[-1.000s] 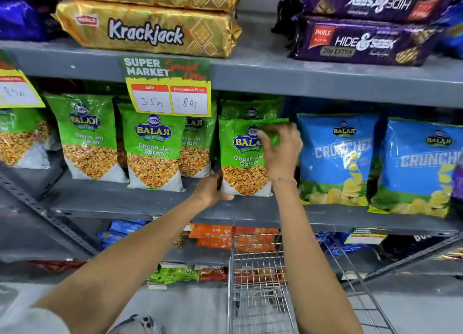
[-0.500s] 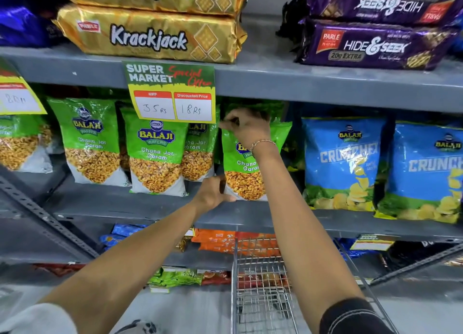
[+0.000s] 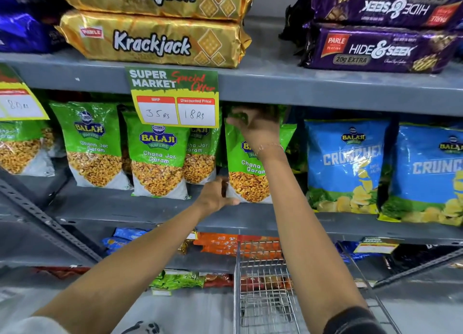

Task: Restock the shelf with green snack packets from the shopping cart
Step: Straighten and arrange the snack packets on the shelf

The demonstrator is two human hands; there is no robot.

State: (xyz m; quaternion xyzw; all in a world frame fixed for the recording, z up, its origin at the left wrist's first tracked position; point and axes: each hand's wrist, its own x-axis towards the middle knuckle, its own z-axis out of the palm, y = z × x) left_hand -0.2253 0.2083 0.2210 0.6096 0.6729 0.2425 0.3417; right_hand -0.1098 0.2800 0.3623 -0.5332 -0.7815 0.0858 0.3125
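Nearest, at the bottom edge, the wire shopping cart [image 3: 263,293] stands in front of the shelving, between the two forearms. Farther in, the left hand [image 3: 215,196] rests at the front edge of the middle shelf [image 3: 125,208], thumb touching the bottom corner of an upright green snack packet [image 3: 246,180]. The right hand [image 3: 255,128] is higher, fingers pinched on that same packet's top edge, just under the shelf above. Left of it more green packets [image 3: 157,158] stand in a row; blue chip bags [image 3: 345,163] stand to the right. A yellow price tag [image 3: 175,100] hangs from the upper shelf, which carries gold biscuit packs [image 3: 155,38].
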